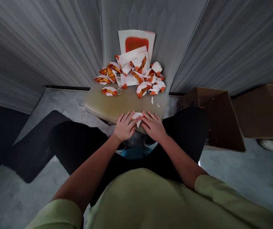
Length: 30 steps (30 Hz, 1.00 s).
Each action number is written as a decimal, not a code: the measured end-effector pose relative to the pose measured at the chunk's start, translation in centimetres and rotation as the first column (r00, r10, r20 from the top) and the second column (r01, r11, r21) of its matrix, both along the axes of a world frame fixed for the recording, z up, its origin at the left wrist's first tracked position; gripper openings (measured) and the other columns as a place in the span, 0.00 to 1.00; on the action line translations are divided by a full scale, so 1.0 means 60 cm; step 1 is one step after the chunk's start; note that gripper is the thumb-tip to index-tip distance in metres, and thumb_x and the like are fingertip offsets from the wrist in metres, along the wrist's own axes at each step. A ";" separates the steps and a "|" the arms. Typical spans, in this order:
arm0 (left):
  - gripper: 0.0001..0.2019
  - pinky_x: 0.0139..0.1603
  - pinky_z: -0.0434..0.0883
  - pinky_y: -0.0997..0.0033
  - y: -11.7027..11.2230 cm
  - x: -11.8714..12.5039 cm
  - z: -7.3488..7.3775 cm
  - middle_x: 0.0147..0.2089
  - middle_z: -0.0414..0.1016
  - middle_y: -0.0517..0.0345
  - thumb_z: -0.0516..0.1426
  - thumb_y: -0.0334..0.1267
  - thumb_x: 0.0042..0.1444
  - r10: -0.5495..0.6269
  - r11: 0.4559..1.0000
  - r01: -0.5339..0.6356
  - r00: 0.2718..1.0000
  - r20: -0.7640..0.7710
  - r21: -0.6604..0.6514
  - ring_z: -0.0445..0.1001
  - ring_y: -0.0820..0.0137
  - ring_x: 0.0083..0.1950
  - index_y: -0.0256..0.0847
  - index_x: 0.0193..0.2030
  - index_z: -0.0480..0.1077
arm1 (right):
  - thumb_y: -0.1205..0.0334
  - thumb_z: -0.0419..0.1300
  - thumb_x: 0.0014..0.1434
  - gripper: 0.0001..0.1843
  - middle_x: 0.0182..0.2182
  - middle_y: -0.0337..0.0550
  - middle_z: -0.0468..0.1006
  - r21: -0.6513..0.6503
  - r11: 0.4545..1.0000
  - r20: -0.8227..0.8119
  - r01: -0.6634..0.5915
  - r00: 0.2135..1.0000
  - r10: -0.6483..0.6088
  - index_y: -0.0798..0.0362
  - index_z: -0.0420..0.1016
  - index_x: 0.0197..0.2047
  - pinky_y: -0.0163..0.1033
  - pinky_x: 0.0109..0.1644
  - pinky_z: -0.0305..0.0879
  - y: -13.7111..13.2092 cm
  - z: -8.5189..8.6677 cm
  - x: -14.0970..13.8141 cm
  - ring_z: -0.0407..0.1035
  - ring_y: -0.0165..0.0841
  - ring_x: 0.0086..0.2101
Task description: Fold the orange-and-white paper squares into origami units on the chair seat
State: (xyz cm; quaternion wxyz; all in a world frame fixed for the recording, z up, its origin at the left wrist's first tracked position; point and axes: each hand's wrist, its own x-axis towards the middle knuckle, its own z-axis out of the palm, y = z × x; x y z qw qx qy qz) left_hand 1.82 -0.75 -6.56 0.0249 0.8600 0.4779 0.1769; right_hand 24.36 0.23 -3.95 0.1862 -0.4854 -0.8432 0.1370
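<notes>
My left hand (124,126) and my right hand (153,125) lie side by side at the near edge of a tan board (110,103). Both press with flat, stretched fingers on a small white and orange piece of paper (137,117), which shows only between the fingertips. Beyond the hands, a heap of folded orange, gold and white paper pieces (132,76) covers the far end of the board. A stack of flat white sheets with an orange square (136,43) leans behind the heap.
An open cardboard box (212,117) stands right of my knee, a second box (262,109) beyond it. Grey curtain fabric (43,47) hangs all around the back. A dark mat (33,149) lies on the grey floor at left.
</notes>
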 end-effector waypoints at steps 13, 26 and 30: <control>0.33 0.73 0.56 0.39 -0.002 -0.005 0.021 0.76 0.60 0.37 0.60 0.56 0.61 -0.040 0.998 0.040 0.999 -0.017 0.039 0.61 0.44 0.75 0.43 0.69 0.68 | 0.54 0.55 0.71 0.29 0.72 0.51 0.63 -0.093 0.996 -0.372 0.003 0.928 -0.038 0.50 0.65 0.72 0.60 0.76 0.52 -0.017 0.029 0.011 0.55 0.45 0.72; 0.05 0.64 0.70 0.51 -0.019 0.012 0.057 0.54 0.82 0.49 0.62 0.37 0.58 -0.033 0.985 0.103 0.903 0.429 -0.142 0.78 0.58 0.57 0.44 0.41 0.79 | 0.50 0.62 0.64 0.15 0.53 0.47 0.83 -0.244 0.947 -0.733 0.211 0.600 -0.322 0.46 0.82 0.49 0.57 0.68 0.62 -0.036 0.039 0.013 0.73 0.43 0.57; 0.15 0.49 0.75 0.61 -0.019 0.038 0.074 0.43 0.82 0.48 0.58 0.49 0.64 0.218 0.973 -0.109 0.709 0.670 -0.201 0.79 0.63 0.44 0.39 0.41 0.78 | 0.44 0.63 0.62 0.21 0.51 0.47 0.84 -0.378 0.916 -0.795 0.137 0.459 -0.397 0.47 0.81 0.51 0.53 0.61 0.69 -0.035 0.042 0.000 0.77 0.41 0.50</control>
